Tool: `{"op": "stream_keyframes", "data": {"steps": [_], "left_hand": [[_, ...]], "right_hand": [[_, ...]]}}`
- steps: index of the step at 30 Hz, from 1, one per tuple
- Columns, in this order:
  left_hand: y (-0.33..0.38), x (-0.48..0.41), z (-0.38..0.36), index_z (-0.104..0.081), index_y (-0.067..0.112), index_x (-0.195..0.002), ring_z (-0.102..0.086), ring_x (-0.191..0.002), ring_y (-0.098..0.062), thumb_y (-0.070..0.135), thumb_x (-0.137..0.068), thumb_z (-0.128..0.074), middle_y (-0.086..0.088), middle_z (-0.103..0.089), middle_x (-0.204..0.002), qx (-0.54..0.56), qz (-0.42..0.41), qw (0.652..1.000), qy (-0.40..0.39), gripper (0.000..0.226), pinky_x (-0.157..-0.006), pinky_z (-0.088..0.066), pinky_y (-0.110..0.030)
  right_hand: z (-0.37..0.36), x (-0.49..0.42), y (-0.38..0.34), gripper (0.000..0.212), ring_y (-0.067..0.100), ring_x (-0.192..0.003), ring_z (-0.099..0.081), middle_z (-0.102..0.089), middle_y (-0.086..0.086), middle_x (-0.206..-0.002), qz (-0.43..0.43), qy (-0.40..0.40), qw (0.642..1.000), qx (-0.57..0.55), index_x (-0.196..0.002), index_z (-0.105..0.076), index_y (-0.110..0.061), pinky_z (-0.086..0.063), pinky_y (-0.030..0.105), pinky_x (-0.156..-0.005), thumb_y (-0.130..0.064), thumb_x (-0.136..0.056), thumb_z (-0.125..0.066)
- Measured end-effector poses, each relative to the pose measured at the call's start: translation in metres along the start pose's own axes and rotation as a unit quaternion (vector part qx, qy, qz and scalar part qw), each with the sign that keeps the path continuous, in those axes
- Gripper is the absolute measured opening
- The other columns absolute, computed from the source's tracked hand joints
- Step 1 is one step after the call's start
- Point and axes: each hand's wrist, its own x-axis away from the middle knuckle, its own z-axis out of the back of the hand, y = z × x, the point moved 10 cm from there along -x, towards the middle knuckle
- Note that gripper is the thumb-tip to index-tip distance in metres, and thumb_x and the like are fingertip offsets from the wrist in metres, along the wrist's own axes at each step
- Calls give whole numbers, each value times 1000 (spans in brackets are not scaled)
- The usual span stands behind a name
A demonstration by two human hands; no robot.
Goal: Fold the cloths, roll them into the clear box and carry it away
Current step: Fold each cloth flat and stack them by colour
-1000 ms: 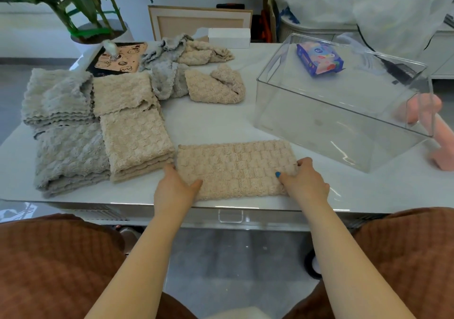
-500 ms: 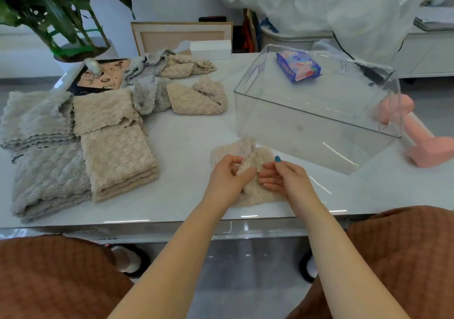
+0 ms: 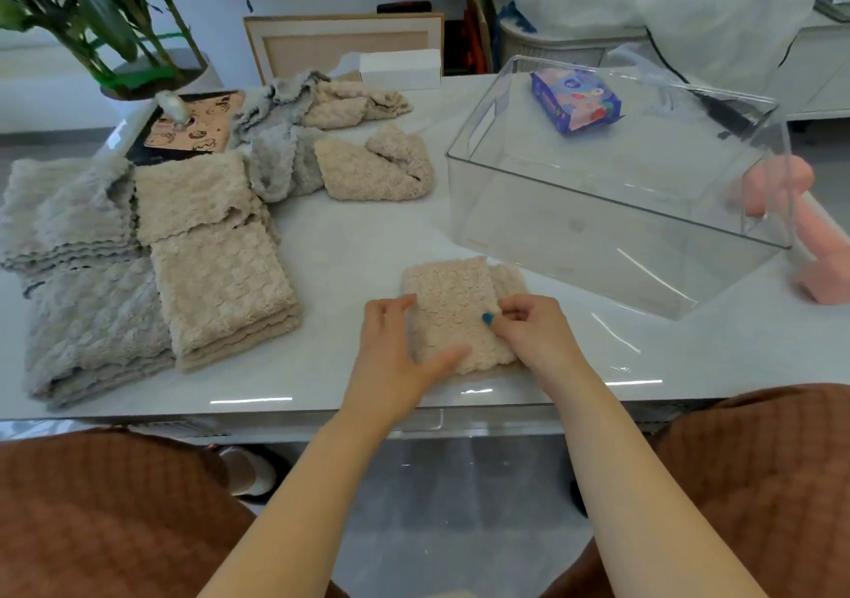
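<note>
A beige cloth lies folded into a small square near the table's front edge. My left hand rests on its left side with fingers spread and the thumb across its near edge. My right hand pinches its right edge with curled fingers. The clear box stands just behind and to the right, with no cloth inside. Folded beige cloths and folded grey cloths are stacked at the left. Unfolded grey and beige cloths lie heaped behind them.
A blue packet lies behind the box, seen through its walls. A pink object stands at the table's right edge. A potted plant, a patterned tray and a white box sit at the back.
The long beige strip has been folded end over end into a small square. Both hands moved from its two ends to the middle and now lie on the folded cloth.
</note>
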Motion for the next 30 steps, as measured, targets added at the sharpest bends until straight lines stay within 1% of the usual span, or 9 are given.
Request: {"op": "stream_keyframes", "data": {"steps": [2,4,7,10,14,18,21,25,30], "left_hand": [[6,10,-15,-33,20,-141,-36,-119,-14,72,-59,-66,4,-28,-134,-113,-53,992,-8,102,-93,-41,-28],[8,14,-19,-35,16,-140,-43,-113,-22,66,-64,-63,-2,-31,-134,-158,-84,983,32,95,-83,-48,-34],[13,16,-21,-39,15,-136,-52,-82,-21,31,-74,-70,-1,-29,-130,-115,-99,987,59,70,-64,-51,-32],[20,16,-19,-43,15,-132,-49,-64,-18,7,-81,-60,-1,-30,-126,-41,-93,992,74,54,-57,-49,-34],[19,14,-26,-45,21,-127,-46,-51,-19,-9,-74,-55,1,-29,-122,-59,-88,992,73,61,-51,-50,-38],[20,14,-38,-59,24,-118,-55,-65,-24,-7,-63,-67,-9,-45,-121,-159,-119,978,59,64,-45,-43,-28],[20,10,-45,-62,23,-121,-56,-94,-30,4,-67,-63,-10,-38,-134,-141,-147,979,23,57,-66,-53,-36],[17,1,-32,-43,32,-131,-46,-105,9,22,-75,-50,12,-17,-139,154,-16,986,-61,57,-86,-45,-14],[-9,-19,-30,-28,29,-118,-54,-101,-19,22,-91,-58,-8,-46,-120,273,177,946,-6,41,-82,-48,-32]], "right_hand": [[4,0,3,21,52,-97,-55,-57,39,-100,-12,17,999,-37,-97,-59,17,-47,59,-89,1,-84,-61],[4,-1,5,21,54,-85,-53,-56,40,-91,-20,15,996,-86,-101,-54,21,-50,53,-85,8,-84,-55],[3,0,0,22,24,-74,-59,-63,15,-79,-4,-8,994,-113,-88,-69,-4,-49,30,-66,8,-87,-50],[9,1,1,39,19,-84,-63,-69,13,-93,29,5,994,-102,-95,-70,-27,-51,32,-75,4,-90,-47],[21,3,4,42,19,-90,-60,-66,3,-102,66,74,993,58,-120,-63,-15,-48,28,-80,4,-90,-39],[25,12,-6,35,24,-82,-54,-59,10,-96,116,146,970,157,-110,-60,-6,-42,33,-69,8,-85,-39],[27,12,-1,26,23,-72,-45,-44,11,-99,94,170,956,221,-108,-55,-2,-36,31,-65,5,-86,-43],[34,4,7,18,33,-78,-52,-50,19,-103,48,163,961,218,-98,-56,-1,-42,36,-70,-11,-96,-41],[16,-2,17,19,21,-78,-53,-57,3,-83,-39,29,987,153,-94,-47,-11,-36,31,-58,-30,-95,-46]]}}
